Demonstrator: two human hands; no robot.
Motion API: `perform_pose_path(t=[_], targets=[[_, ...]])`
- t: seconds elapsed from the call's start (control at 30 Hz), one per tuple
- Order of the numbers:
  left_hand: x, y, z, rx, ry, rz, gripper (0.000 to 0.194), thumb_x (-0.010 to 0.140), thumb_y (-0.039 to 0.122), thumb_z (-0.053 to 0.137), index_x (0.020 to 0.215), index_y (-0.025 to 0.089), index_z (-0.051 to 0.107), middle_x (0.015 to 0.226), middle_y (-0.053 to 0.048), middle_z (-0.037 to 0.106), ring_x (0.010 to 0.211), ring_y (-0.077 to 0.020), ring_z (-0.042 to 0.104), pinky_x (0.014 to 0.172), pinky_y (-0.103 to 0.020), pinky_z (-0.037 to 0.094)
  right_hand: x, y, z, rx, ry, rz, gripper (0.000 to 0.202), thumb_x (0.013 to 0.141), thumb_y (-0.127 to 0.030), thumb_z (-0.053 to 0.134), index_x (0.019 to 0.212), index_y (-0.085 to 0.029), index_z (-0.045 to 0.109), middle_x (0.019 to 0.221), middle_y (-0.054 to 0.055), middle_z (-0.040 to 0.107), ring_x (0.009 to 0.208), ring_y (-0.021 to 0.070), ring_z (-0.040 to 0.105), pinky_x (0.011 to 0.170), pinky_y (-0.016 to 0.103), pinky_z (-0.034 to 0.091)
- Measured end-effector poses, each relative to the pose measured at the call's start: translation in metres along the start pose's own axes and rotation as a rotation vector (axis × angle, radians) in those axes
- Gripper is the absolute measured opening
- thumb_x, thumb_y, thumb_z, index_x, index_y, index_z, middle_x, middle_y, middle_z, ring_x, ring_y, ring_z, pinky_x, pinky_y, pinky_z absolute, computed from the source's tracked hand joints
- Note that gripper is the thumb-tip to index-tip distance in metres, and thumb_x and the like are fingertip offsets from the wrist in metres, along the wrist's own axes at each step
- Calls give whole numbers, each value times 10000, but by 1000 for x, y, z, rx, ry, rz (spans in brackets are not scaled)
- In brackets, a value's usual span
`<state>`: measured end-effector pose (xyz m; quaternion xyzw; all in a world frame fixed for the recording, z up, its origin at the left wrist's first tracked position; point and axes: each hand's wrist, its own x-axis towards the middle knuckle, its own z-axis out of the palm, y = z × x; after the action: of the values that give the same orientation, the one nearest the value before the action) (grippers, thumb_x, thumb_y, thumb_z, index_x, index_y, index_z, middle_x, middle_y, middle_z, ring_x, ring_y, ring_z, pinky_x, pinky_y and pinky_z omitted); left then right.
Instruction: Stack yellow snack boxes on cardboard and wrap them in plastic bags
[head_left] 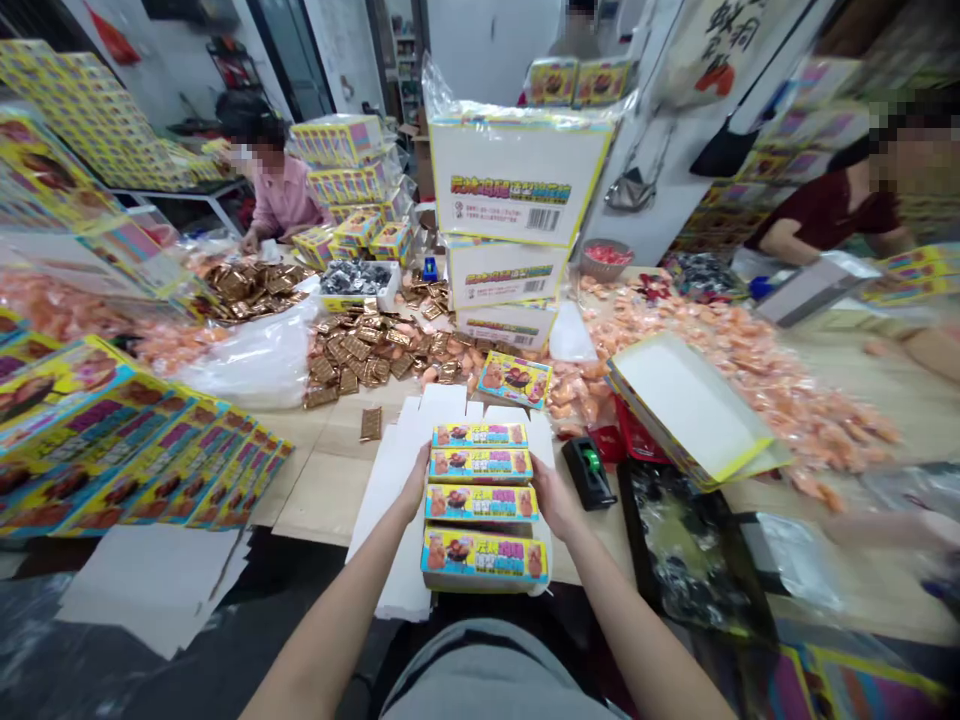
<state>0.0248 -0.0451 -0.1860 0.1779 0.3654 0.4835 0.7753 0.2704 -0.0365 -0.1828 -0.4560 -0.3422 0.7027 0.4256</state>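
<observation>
A row of several small printed cardboard boxes [481, 502], yellow, blue and pink, lies in front of my body at the table's near edge. My left hand [417, 484] presses on the left side of the row, its fingertips partly hidden by the boxes. On the right side my right hand [553, 498] grips in the same way, so the row is held between both palms. Under the boxes lie flat white cardboard sheets [390, 500]. Just beyond them rests another printed box [515, 379], tilted on the packets.
Tall stacked display cartons [517, 185] stand ahead. Gold packets [360, 350] and orange packets [750, 390] are spread around. A black tape dispenser [589, 472] is near my right hand, with an open white-lined carton [686, 395] beyond. Two people work across the table, left and right.
</observation>
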Motion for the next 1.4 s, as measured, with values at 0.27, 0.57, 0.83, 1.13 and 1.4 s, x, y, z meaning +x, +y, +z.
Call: perform_pose_path(t=[0.27, 0.57, 0.83, 1.13, 1.4], targets=[[11, 22, -3, 286, 250, 12, 647, 970, 608, 314, 1366, 143, 528, 1426, -172, 548, 1351, -316, 485, 1156, -491, 333, -3, -22, 7, -322, 249, -75, 666, 853, -634, 450, 1328, -174, 535, 1410, 115, 553, 1325, 302, 486, 1117, 483, 375], [-60, -15, -6, 389, 192, 63, 672, 915, 680, 393, 1405, 232, 498, 1496, -120, 483, 1363, -311, 469, 1134, -492, 372, -102, 34, 7, -1785, -70, -743, 732, 812, -216, 648, 1497, -210, 388, 1571, 171, 323, 1479, 380, 198, 1073, 536, 360], [-102, -55, -62, 876, 566, 306, 536, 878, 548, 499, 1216, 137, 567, 1311, -228, 544, 1201, -349, 549, 1028, -580, 420, -85, 36, 8, -1855, 64, -763, 542, 870, -142, 555, 1404, -223, 518, 1270, 153, 610, 1153, 295, 556, 877, 414, 472], [-106, -136, -62, 1915, -169, 542, 324, 900, 166, 584, 1220, 174, 635, 1263, -123, 663, 1235, -290, 576, 1049, -479, 474, -119, 63, 51, -1638, -401, -399, 345, 952, -194, 394, 1153, -175, 674, 1083, 135, 682, 1043, 248, 620, 932, 388, 496], [-94, -140, -72, 1936, -224, 468, 258, 951, 175, 522, 1157, 196, 676, 1296, -95, 657, 1295, -257, 544, 1008, -396, 512, -46, 82, 67, -1690, -466, 36, 601, 909, -191, 469, 1503, -144, 385, 1534, 166, 397, 1421, 306, 363, 1153, 440, 309]])
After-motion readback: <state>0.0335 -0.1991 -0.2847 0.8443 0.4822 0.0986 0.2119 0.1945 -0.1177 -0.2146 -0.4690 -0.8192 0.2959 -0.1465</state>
